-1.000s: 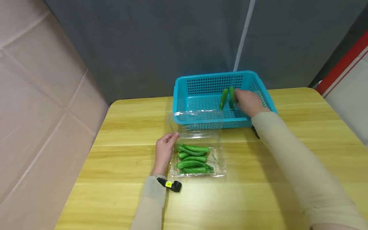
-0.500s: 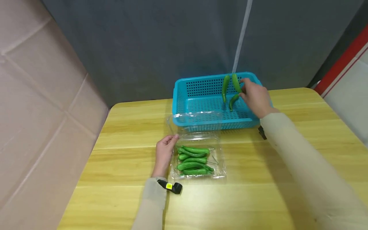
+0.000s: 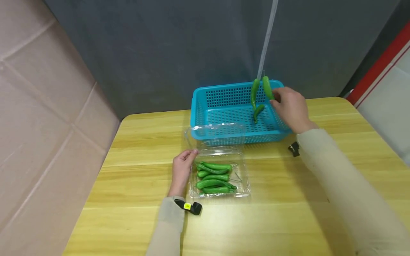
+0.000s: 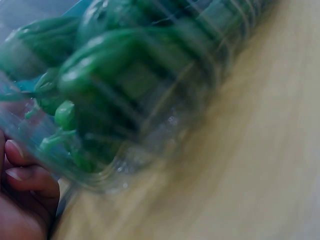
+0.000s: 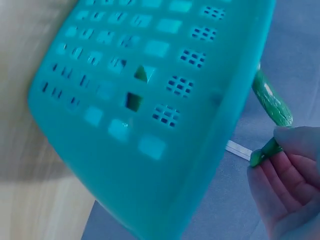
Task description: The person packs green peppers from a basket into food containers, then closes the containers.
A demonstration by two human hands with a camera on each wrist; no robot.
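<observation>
My right hand [image 3: 291, 108] is over the right side of a blue plastic basket [image 3: 199, 106]. Its thumb and fingers pinch a green chili pepper [image 3: 267, 85], raised above the back rim. A second raised pepper [image 3: 254, 92] hangs just left of it; what supports it is not plain. A curved pepper [image 3: 258, 112] lies lower, inside the basket. My left hand [image 3: 182, 169] holds the left edge of a clear plastic clamshell box [image 3: 245, 177], near its hinge. Several green peppers [image 3: 215, 183] lie side by side in it. In the left wrist view, curled fingers [image 4: 32, 177] are beside the box's wall.
The box's open lid [image 3: 221, 133] leans over the basket's front rim. Both stand on a wooden table [image 3: 144, 185]. A dark grey partition [image 3: 166, 53] rises behind the table, with a pale wall [image 3: 54, 106] on the left.
My right hand has drawn back to the right and upward, raising two peppers from the basket's floor. The curved pepper has come into sight below. My left hand has kept its place.
</observation>
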